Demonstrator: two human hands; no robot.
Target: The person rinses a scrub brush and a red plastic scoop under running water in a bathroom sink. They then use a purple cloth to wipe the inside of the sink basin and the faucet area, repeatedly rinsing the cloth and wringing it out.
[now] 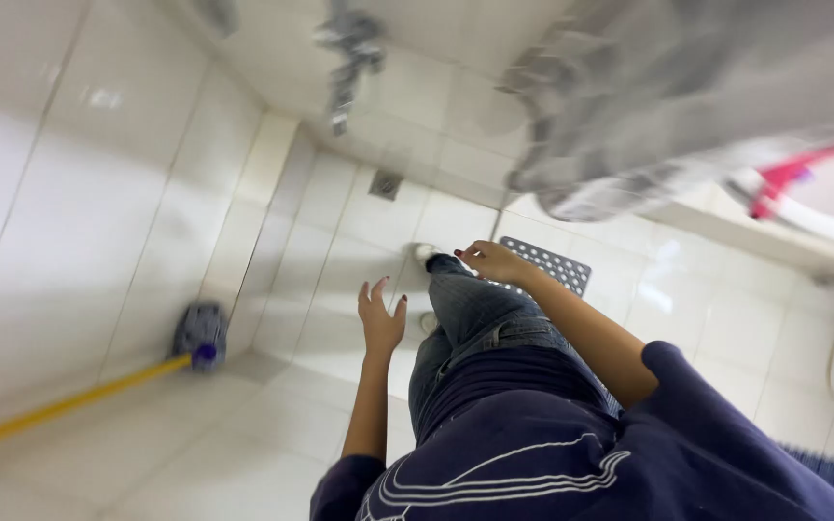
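Tiled floor | mop: yellow handle's long axis runs from lower left to grey head by the wall | left hand: spread wide, empty, nearest the mop | right hand: loosely curled, empty, above grey mat

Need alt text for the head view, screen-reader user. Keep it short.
Looking down in a white-tiled bathroom, a person in a navy top and jeans holds both hands empty and open: left hand spread over the floor, right hand raised near a grey perforated mat. A yellow-handled mop rests against the left wall; a floor drain lies ahead.
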